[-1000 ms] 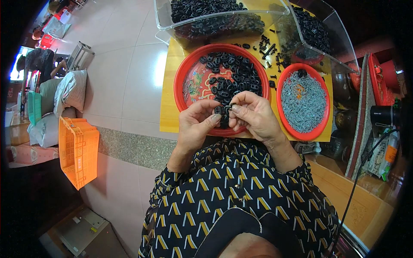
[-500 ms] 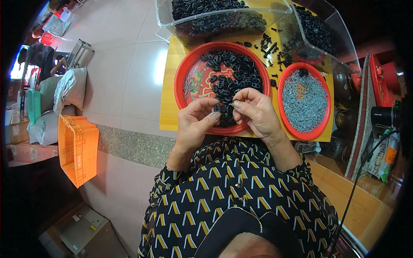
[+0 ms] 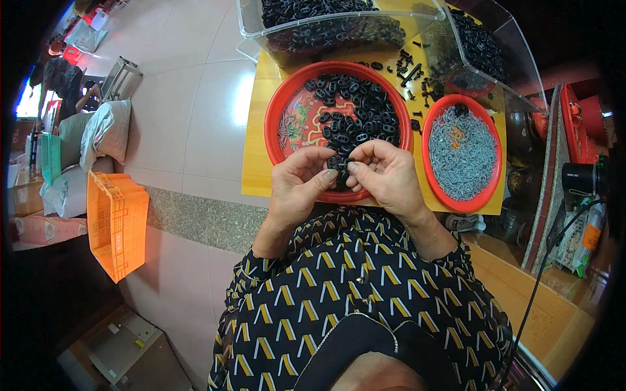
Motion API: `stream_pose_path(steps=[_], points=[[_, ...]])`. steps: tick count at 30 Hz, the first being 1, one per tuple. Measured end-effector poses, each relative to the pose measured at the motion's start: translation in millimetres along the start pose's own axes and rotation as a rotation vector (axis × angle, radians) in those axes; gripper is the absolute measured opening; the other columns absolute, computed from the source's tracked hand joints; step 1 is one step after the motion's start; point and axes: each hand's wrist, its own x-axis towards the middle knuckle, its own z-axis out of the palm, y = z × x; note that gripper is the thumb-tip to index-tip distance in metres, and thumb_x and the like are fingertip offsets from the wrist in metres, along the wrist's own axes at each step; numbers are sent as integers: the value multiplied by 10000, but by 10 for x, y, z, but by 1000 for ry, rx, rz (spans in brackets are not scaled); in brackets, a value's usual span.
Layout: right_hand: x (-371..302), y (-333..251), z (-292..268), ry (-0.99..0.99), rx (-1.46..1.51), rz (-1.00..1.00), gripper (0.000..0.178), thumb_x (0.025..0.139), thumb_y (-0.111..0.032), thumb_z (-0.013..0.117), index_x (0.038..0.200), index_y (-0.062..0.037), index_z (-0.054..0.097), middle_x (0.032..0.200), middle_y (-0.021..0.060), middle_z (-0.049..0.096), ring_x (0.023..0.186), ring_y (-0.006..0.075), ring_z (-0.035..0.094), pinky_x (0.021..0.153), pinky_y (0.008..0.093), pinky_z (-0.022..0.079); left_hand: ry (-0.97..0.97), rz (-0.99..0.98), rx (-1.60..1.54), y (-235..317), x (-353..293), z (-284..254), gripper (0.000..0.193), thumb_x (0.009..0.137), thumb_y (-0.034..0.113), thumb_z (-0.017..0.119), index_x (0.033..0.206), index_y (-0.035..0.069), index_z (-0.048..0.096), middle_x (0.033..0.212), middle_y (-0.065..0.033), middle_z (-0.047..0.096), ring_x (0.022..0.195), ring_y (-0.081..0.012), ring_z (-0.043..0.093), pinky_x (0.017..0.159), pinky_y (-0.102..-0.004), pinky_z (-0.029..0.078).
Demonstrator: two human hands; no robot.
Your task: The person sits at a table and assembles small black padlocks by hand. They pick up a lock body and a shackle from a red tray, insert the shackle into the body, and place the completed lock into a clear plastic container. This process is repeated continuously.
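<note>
Over the near rim of the round red tray (image 3: 272, 140), my left hand (image 3: 301, 179) pinches a small black two-holed plastic piece (image 3: 337, 162) between thumb and fingertips. My right hand (image 3: 390, 176) is closed in a pinch close against that piece; what its fingertips grip is too small to make out. Many similar black pieces (image 3: 365, 107) lie heaped in the tray, mostly on its middle and right. A few small metal screws (image 3: 287, 125) rest at its left side. To the right, an oval red tray (image 3: 427, 153) holds a pile of silvery screws (image 3: 462, 159).
Two clear plastic bins (image 3: 339, 29) (image 3: 515, 62) of black parts stand at the table's far side. Loose black parts (image 3: 411, 72) lie on the yellow tabletop (image 3: 257, 163). An orange crate (image 3: 117, 225) sits on the floor at left. Another person (image 3: 62, 81) is at far left.
My right hand has come closer to my left, and its fingertips now meet the black piece. The left hand keeps its pinch, hardly moved.
</note>
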Motion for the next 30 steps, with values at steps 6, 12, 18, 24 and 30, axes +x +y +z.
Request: stream_pose_path(steps=[6, 12, 18, 24, 30], points=[[-1, -5, 7, -14, -13, 11, 116, 785, -19, 573, 885, 25, 535, 745, 32, 576, 603, 70, 575, 515, 184, 469, -20, 15, 42, 19, 0, 31, 244, 779, -34, 580, 1015, -47, 518, 813, -30, 558, 729, -77, 527, 643, -193, 444], [5, -5, 26, -41, 14, 6, 92, 784, -12, 570, 866, 22, 546, 736, 29, 579, 600, 67, 572, 513, 186, 475, -7, 10, 81, 4, -18, 29, 239, 780, -39, 576, 1013, -47, 525, 828, -30, 565, 747, -72, 530, 659, -198, 449], [12, -26, -3, -81, 57, 48, 75, 786, -13, 574, 855, 17, 564, 721, 33, 583, 603, 78, 575, 518, 199, 490, -39, 39, 127, -8, -20, 20, 236, 781, -43, 569, 1014, -47, 529, 827, -41, 576, 753, -82, 543, 663, -201, 456], [105, 98, -101, -232, 297, 26, 89, 782, -21, 597, 861, 15, 573, 729, 55, 596, 618, 97, 582, 539, 204, 499, -36, 24, 69, 90, -32, 68, 233, 786, -62, 543, 1018, -58, 524, 831, -71, 593, 790, -112, 572, 711, -226, 476], [145, 210, -162, -319, 388, 62, 145, 758, -48, 630, 855, 29, 553, 722, 87, 591, 638, 138, 606, 576, 227, 522, -71, 76, 177, 107, -45, 66, 236, 766, -86, 543, 1001, -64, 543, 858, -87, 590, 799, -129, 577, 724, -236, 477]])
